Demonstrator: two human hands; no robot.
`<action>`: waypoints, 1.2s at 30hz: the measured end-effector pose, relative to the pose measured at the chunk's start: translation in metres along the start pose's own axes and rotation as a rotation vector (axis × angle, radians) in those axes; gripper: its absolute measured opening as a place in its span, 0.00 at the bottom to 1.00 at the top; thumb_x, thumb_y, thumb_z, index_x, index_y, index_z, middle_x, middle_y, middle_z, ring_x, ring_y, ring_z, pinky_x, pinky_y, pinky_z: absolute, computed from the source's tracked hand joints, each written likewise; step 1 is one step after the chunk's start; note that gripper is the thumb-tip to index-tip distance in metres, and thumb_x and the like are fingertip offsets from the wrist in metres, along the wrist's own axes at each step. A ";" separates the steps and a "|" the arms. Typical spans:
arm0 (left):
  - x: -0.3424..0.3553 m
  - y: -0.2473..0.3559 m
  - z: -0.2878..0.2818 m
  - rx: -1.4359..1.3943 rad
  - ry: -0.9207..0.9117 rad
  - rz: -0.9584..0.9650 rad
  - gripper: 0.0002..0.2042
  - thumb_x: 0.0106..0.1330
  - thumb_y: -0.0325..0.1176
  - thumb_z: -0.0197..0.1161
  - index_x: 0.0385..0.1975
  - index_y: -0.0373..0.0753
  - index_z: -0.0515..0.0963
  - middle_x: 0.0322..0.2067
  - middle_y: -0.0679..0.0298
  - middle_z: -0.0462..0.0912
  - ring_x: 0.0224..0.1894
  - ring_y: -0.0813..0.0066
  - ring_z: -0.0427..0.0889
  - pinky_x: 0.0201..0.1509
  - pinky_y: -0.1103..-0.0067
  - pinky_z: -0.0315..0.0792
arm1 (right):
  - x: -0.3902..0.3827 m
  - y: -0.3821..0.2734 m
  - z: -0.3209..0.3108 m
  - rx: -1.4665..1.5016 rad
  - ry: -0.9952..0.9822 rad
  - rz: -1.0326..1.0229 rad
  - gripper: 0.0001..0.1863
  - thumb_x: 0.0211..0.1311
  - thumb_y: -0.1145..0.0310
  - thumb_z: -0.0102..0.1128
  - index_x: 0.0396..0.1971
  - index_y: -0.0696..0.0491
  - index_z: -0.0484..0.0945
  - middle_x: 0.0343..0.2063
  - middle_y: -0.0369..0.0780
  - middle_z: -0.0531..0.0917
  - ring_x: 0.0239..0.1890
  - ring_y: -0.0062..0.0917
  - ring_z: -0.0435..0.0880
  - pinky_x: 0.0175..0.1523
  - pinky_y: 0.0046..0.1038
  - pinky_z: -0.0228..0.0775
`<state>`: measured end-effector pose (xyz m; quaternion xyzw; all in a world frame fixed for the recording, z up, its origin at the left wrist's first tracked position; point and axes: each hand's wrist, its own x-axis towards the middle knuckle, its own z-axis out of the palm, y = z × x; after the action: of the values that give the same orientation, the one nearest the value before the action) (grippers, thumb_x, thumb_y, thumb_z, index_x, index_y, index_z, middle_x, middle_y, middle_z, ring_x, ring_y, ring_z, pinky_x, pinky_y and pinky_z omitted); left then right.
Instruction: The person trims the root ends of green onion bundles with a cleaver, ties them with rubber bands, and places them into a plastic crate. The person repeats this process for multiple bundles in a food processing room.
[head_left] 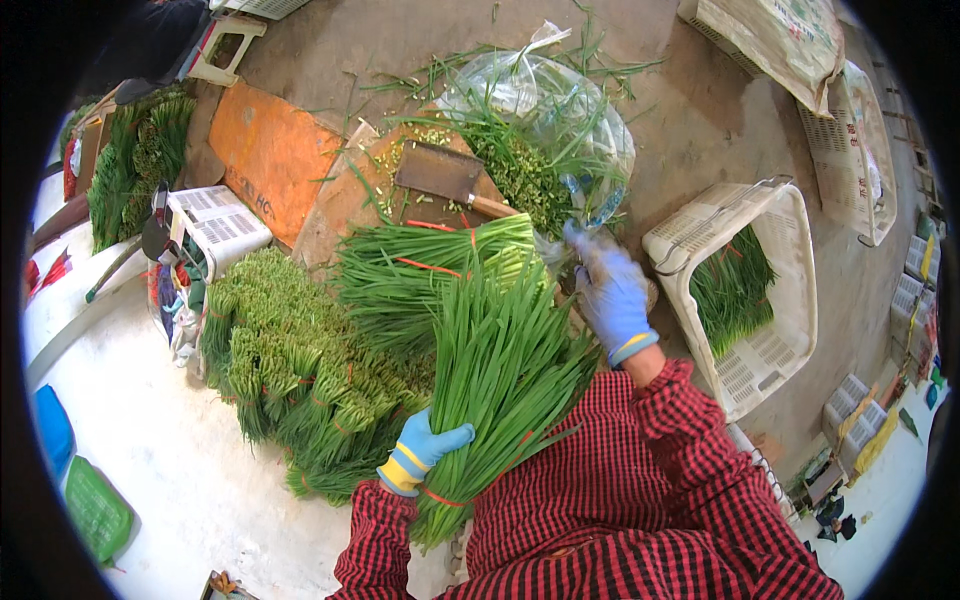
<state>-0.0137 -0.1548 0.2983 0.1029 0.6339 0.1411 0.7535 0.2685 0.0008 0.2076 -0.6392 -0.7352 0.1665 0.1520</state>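
Note:
My left hand (425, 450), in a blue and yellow glove, is closed round the lower part of a large bunch of garlic chives (500, 370) with a red band near its bottom end. The bunch slants up across my front. My right hand (610, 290), also gloved, is raised to the right of its top, near the plastic bag; motion smears its fingers. Just beyond lies another banded bunch of chives (400, 275) on a wooden board. A broad-bladed cleaver (437, 172) with a wooden handle rests on the board behind it.
Many banded chive bunches (300, 350) are piled at left. A clear plastic bag (600, 130) of trimmings lies beyond the board. At right, a white crate (805, 290) on its side holds more chives. An orange board (265, 160) and a white basket (220, 235) stand far left.

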 end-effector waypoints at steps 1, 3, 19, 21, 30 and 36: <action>-0.003 -0.007 -0.002 0.024 -0.003 0.000 0.20 0.62 0.28 0.67 0.54 0.32 0.76 0.46 0.62 0.83 0.45 0.75 0.81 0.54 0.75 0.74 | 0.004 0.006 0.000 -0.090 -0.024 -0.021 0.17 0.57 0.69 0.64 0.49 0.49 0.79 0.37 0.44 0.84 0.35 0.39 0.83 0.39 0.35 0.76; -0.008 -0.024 -0.004 -0.016 0.014 -0.025 0.20 0.62 0.29 0.67 0.54 0.32 0.76 0.46 0.62 0.83 0.44 0.75 0.81 0.53 0.75 0.74 | 0.007 0.011 -0.004 -0.159 -0.144 0.039 0.18 0.56 0.69 0.63 0.48 0.49 0.78 0.39 0.43 0.83 0.38 0.39 0.82 0.40 0.36 0.75; -0.012 -0.113 -0.016 -0.279 0.079 -0.083 0.20 0.64 0.31 0.66 0.55 0.31 0.76 0.48 0.62 0.82 0.47 0.72 0.81 0.54 0.74 0.74 | -0.121 -0.078 0.003 0.455 -0.835 0.060 0.13 0.57 0.61 0.63 0.38 0.52 0.78 0.26 0.42 0.84 0.30 0.40 0.85 0.35 0.41 0.75; -0.013 -0.115 -0.015 -0.297 0.079 -0.062 0.20 0.65 0.32 0.64 0.55 0.31 0.75 0.48 0.62 0.82 0.46 0.73 0.81 0.53 0.74 0.74 | -0.114 -0.077 0.004 0.451 -0.909 0.021 0.14 0.56 0.59 0.63 0.38 0.53 0.78 0.26 0.43 0.84 0.30 0.41 0.84 0.36 0.42 0.76; -0.012 -0.126 -0.015 -0.244 0.106 -0.021 0.21 0.68 0.37 0.62 0.56 0.30 0.74 0.49 0.61 0.82 0.47 0.71 0.81 0.53 0.74 0.75 | -0.140 -0.080 0.004 0.173 -0.900 -0.121 0.11 0.58 0.59 0.60 0.28 0.53 0.78 0.22 0.43 0.83 0.26 0.39 0.85 0.33 0.43 0.76; -0.012 -0.131 -0.013 -0.262 0.123 0.014 0.19 0.67 0.36 0.63 0.54 0.31 0.77 0.46 0.62 0.82 0.45 0.73 0.80 0.51 0.75 0.74 | -0.115 -0.064 0.006 0.001 -0.507 0.116 0.06 0.55 0.67 0.60 0.24 0.50 0.74 0.17 0.42 0.78 0.19 0.37 0.80 0.24 0.38 0.70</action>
<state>-0.0174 -0.2818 0.2634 -0.0009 0.6541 0.2342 0.7192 0.2246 -0.1217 0.2292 -0.6182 -0.7118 0.3300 -0.0466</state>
